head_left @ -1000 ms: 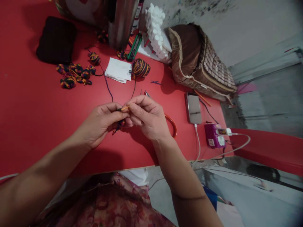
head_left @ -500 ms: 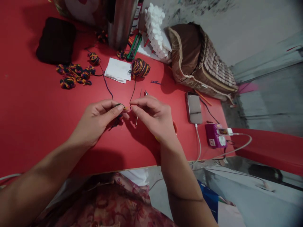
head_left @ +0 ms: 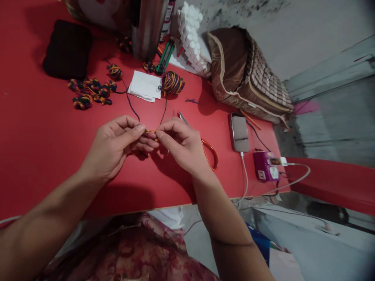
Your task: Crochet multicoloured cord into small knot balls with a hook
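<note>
Scissors (head_left: 217, 157) partly behind right hand (head_left: 182, 145)

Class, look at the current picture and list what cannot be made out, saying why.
All in the head view:
Yarn piece: stitches too small, partly covered by the left hand and right hand.
Orange loop: whether it joins the metal tip is hidden by the right hand.
Metal cylinder: upper end cut off by the top edge.
Labelled container: print too small to read.

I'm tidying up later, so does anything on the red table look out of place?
Only a small thing: dark yarn scraps lie loose right of the large yarn ball, joined to nothing visible. I see no spill.
</note>
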Demonstrator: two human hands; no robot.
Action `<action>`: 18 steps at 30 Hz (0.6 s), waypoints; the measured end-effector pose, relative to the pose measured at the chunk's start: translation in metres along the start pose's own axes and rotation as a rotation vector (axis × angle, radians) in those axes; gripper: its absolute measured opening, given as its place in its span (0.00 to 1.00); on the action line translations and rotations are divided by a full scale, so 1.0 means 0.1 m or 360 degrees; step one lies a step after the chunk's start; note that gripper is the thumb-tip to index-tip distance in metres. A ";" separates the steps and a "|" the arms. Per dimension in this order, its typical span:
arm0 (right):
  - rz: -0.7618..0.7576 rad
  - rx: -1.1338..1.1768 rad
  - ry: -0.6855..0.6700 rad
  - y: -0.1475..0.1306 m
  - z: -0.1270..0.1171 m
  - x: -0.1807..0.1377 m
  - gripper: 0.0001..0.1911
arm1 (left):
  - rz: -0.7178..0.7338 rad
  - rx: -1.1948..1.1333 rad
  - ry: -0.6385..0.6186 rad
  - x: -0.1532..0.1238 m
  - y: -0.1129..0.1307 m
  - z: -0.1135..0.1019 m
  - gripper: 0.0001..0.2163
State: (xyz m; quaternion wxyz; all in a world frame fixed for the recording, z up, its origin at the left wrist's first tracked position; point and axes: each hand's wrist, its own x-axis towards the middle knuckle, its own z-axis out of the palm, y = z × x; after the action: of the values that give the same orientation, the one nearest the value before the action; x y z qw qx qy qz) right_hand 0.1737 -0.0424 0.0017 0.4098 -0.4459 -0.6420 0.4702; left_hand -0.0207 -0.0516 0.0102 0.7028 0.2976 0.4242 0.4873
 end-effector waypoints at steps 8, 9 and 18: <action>-0.0054 -0.0041 0.0079 0.04 0.01 0.03 0.09 | -0.0087 0.0020 -0.0054 -0.01 0.02 0.03 0.14; -0.0047 -0.0041 0.0081 0.04 0.01 0.03 0.09 | -0.0095 0.0012 -0.0062 -0.01 0.03 0.03 0.14; -0.0008 -0.0004 0.0107 0.01 0.02 0.03 0.08 | -0.0193 -0.0044 -0.0042 0.01 0.00 0.04 0.15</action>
State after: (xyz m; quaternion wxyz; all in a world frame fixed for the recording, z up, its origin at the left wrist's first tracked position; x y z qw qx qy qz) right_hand 0.1714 -0.0397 0.0003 0.4320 -0.4603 -0.6295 0.4531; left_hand -0.0175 -0.0505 0.0120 0.7405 0.2681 0.4255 0.4458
